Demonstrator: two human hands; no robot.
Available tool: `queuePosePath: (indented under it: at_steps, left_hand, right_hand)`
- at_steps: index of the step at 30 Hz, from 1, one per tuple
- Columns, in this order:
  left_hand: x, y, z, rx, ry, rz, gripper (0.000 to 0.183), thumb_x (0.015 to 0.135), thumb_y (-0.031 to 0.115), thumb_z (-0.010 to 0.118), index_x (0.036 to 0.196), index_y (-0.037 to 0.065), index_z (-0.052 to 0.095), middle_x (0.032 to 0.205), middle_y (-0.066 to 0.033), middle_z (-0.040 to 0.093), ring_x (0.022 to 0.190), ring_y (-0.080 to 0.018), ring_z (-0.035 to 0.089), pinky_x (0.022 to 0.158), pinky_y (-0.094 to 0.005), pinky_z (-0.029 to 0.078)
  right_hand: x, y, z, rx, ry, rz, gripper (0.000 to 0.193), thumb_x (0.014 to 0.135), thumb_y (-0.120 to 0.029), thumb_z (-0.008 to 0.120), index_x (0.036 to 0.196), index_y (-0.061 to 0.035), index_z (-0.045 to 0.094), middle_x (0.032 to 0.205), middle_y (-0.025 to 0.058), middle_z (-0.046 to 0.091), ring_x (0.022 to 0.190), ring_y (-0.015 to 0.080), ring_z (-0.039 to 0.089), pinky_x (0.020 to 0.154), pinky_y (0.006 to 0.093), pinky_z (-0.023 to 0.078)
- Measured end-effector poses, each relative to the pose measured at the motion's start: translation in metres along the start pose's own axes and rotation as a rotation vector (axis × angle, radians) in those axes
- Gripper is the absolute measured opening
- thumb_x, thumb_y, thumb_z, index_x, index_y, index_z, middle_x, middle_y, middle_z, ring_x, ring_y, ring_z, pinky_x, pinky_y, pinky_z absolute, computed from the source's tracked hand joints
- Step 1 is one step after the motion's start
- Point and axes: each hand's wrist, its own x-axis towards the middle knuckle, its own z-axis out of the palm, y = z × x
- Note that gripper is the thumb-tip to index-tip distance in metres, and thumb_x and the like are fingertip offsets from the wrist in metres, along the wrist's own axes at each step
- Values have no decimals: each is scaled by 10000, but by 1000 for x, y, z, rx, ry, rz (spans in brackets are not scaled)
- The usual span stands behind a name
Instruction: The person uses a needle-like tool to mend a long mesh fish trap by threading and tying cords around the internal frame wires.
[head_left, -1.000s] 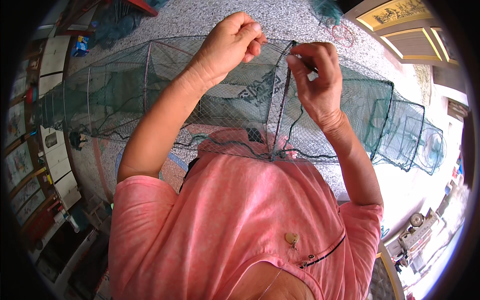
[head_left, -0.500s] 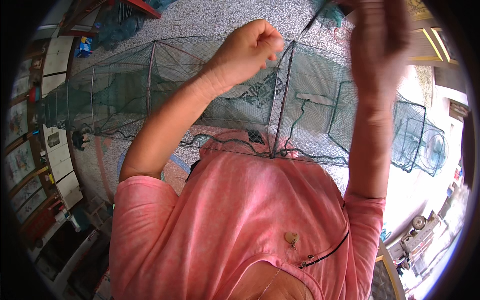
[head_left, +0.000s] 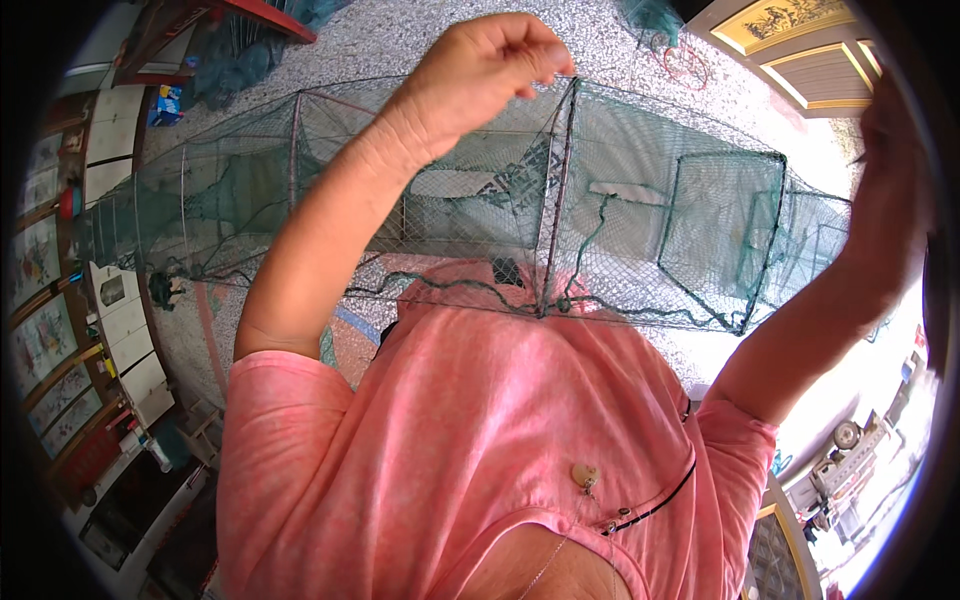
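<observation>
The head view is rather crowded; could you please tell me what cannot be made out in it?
Head view: what the right hand, if anything, holds; shadow and the dark rim hide its fingers.
Head view: whether the left hand pinches a thread; too fine to tell.
Head view: much of the right end of the green net; the right forearm covers it.

**My speckled floor [head_left: 380, 35], netting all over**

So I've got this grey-and-white pebbly floor with a reddish strip [head_left: 207, 325] and a curved blue band in it. A teal netting heap [head_left: 235, 75] sits ahead on my left, a smaller clump [head_left: 655, 15] ahead right, a reddish looped thing [head_left: 686, 68] near that. Blue packet [head_left: 166, 105] far left. My green mesh trap [head_left: 480, 215] hangs over the middle, can't tell where it touches.
</observation>
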Motion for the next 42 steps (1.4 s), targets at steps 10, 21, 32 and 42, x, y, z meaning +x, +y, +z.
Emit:
queuePosePath:
  at_steps: [10, 21, 32, 42]
  left_hand:
    - [23, -14, -21, -4, -116, -130, 162, 957, 225, 543, 935, 73, 594, 892, -19, 635, 768, -92, 609, 659, -224, 475]
    - [15, -7, -5, 253, -144, -88, 107, 911, 137, 602, 932, 33, 619, 816, 10, 608, 657, -51, 534, 629, -199, 451]
    - [11, -10, -2, 333, -92, -101, 117, 913, 109, 593, 969, 6, 596, 826, -4, 601, 649, -67, 535, 631, -215, 469]
    - [12, -12, -1, 360, -118, -97, 119, 932, 120, 563, 966, 9, 589, 824, 0, 598, 650, -70, 531, 627, -219, 464]
  right_hand:
    - [-86, 65, 58, -334, -534, 184, 72, 814, -74, 676, 880, -80, 704, 787, 52, 596, 635, 179, 591, 601, 283, 481]
    - [-120, 101, 92, -16, -304, 237, 126, 784, -6, 712, 889, -71, 689, 804, 30, 598, 680, 121, 590, 614, 249, 475]
    - [-128, 98, 101, 156, -248, 331, 166, 819, 38, 675, 893, -38, 548, 776, -13, 590, 688, 49, 544, 633, 198, 457]
    - [-131, 98, 116, 298, -196, 341, 155, 842, 46, 640, 914, -39, 533, 791, -1, 577, 694, 46, 521, 623, 199, 445]
